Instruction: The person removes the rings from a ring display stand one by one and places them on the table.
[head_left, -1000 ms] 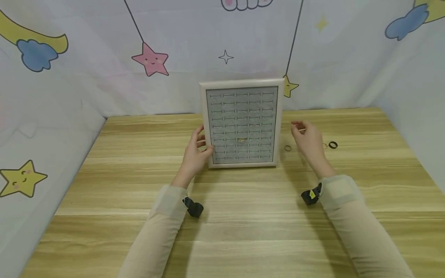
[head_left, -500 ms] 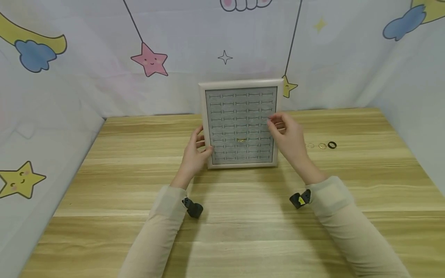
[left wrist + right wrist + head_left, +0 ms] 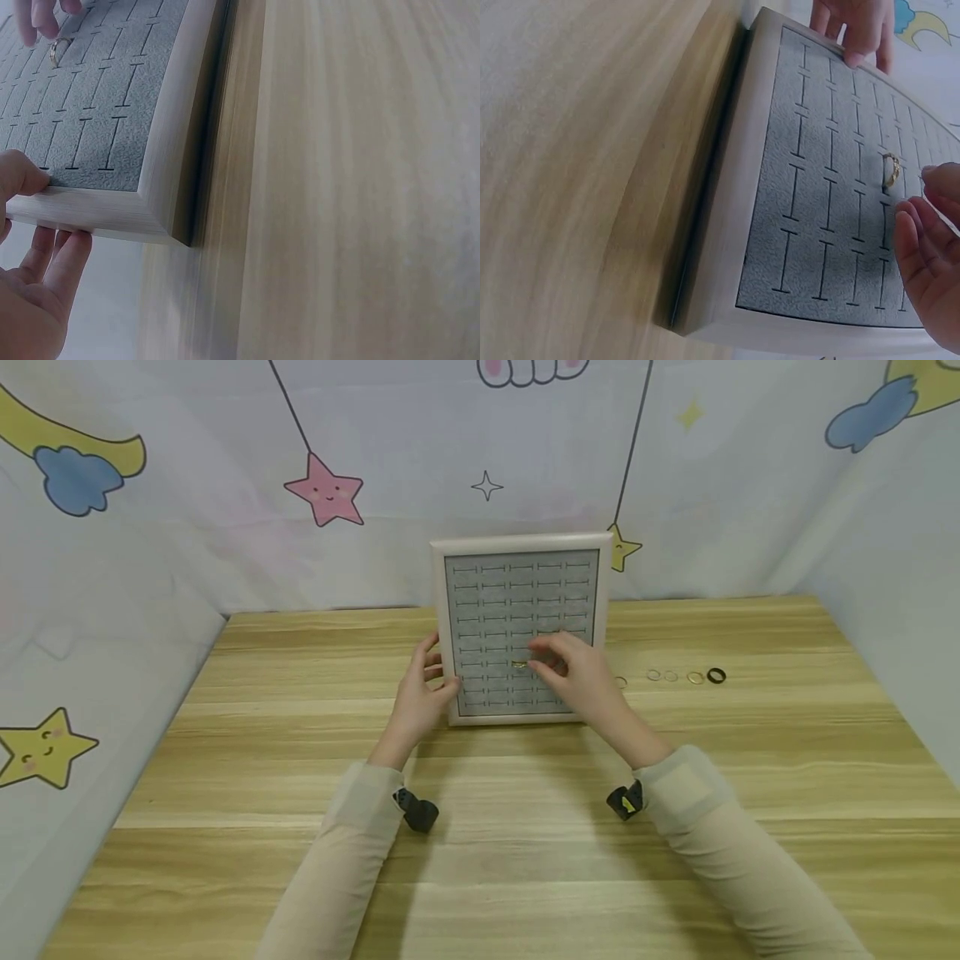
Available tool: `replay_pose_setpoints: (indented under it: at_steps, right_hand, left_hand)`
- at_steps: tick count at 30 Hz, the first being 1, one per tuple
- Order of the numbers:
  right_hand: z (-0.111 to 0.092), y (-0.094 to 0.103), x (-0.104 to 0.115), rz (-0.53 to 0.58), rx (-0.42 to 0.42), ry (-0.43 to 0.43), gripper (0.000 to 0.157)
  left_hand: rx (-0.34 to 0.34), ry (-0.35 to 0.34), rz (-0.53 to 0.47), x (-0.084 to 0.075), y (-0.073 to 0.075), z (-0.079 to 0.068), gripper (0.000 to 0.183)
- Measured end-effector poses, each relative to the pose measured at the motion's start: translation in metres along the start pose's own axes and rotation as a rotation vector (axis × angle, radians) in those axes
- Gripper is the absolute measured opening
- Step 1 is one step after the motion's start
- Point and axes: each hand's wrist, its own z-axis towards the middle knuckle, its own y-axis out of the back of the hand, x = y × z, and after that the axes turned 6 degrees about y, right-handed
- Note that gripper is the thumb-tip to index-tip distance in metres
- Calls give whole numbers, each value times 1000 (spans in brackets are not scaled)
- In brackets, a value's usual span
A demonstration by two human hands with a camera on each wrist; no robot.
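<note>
A ring display board (image 3: 487, 602) in a pale wooden frame stands upright at the back of the table, its grey padded face cut with rows of slots. My left hand (image 3: 420, 697) grips its left edge, thumb on the front and fingers behind, as the left wrist view also shows. One gold ring (image 3: 890, 171) sits in a slot near the middle of a lower row. My right hand (image 3: 581, 672) is in front of the board, thumb and fingers bent and apart beside this ring. In the right wrist view a small gap separates the fingertips (image 3: 930, 172) from it; nothing shows between them.
On the table (image 3: 495, 835), right of the board, several rings lie in a row. They include thin pale rings (image 3: 654, 675), a gold ring (image 3: 695, 677) and a black ring (image 3: 716, 676). A printed cloth (image 3: 405, 443) hangs behind the table.
My right hand has moved left from above the rings on the table, across the board's right edge, to beside the gold ring. My left hand and the board stay in place.
</note>
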Motion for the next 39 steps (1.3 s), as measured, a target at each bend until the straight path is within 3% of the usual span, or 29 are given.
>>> replay_pose_setpoints:
  at_steps: [11,22,28,39]
  right_hand:
    - [1,-10,4,-42,53,-22,21]
    - [2,-19,10,-125,23,-44,18]
    - [0,-24,7,-198,-40,-4,13]
    - [0,-21,3,-43,-71,-29,12]
  left_hand:
    - [-2,-5,-1,-1,0,1,71]
    - [-3,-7,1,-1,1,2,72]
    - [0,-10,2,-2,1,2,72]
    - [-4,-9,2,1,0,1,72]
